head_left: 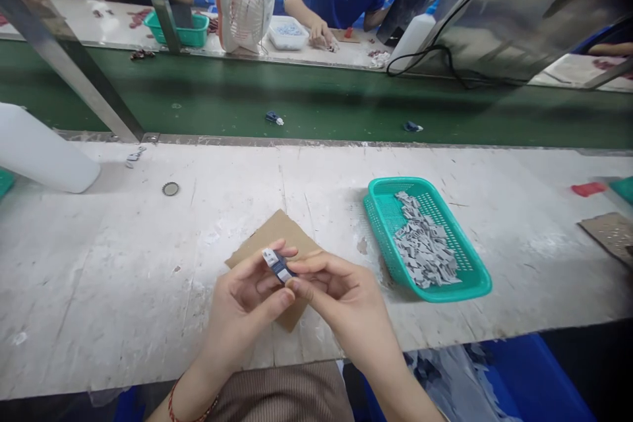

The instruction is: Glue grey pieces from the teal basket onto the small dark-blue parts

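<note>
A small dark blue and white piece point(278, 266) is held between both hands above a square of brown cardboard point(284, 232). My left hand point(242, 303) grips it from the left, thumb below and fingers behind. From the right, the thumb and index finger of my right hand point(346, 297) pinch its lower end. To the right of my hands stands a green plastic basket point(477, 280) holding many small grey-white pieces point(428, 247).
A white bottle point(44, 151) lies at the left, near a round metal cap point(171, 188). Beyond the table runs a green belt point(212, 99) with two small blue pieces. A metal post point(74, 46) rises at the left. People work across the belt beside a fan point(247, 0).
</note>
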### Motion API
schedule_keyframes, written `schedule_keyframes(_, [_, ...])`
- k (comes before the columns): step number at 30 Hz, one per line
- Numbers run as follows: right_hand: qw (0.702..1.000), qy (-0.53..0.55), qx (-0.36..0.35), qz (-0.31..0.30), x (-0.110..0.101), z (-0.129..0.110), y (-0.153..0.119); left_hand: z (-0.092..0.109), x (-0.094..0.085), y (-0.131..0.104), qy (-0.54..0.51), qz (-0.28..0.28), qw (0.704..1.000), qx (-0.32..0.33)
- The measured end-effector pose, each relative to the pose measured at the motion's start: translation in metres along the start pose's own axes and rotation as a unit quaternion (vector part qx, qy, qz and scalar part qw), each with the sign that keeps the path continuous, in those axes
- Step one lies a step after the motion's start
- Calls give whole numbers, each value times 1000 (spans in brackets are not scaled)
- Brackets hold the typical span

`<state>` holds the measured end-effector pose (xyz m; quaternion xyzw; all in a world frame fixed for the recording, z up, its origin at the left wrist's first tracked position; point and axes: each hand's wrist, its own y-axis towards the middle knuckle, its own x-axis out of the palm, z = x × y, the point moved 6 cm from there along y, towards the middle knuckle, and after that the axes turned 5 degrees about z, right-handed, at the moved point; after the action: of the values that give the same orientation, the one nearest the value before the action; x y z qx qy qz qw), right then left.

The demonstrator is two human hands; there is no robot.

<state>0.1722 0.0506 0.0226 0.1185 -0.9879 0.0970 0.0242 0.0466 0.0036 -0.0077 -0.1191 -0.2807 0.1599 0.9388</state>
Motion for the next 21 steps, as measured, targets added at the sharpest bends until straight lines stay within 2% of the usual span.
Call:
schedule_keyframes(5, [997,-40,-68,-18,3,-5,-7,-5,0,7,50,10,999,9])
schedule_keyframes(8, [991,-89,-96,-20,-12,-8,-7,0,-5,14,106,27,993,34])
schedule_keyframes(9, [987,-116,-112,4,-25,-10,-6,4,-9,17,126,39,990,49])
schedule_keyframes(11, [965,-195,-146,96,-65,-16,-3,17,-18,29,166,69,981,80])
schedule_keyframes(13, [917,-302,-160,206,-115,-21,1,33,-31,48,200,90,969,112])
schedule_keyframes(15, [863,-410,-146,257,-161,-20,9,51,-46,78,234,97,957,139])
schedule_keyframes(18, [822,-511,-128,217,-203,-11,30,79,-67,134,302,115,928,185])
schedule_keyframes(19, [810,-538,-127,196,-211,-8,37,89,-72,154,360,133,902,196])
schedule_keyframes(20, [797,-563,-127,176,-215,-5,44,100,-75,171,438,155,858,218])
schedule_keyframes(21, [784,-587,-128,157,-216,-3,50,110,-76,187,468,171,836,231])
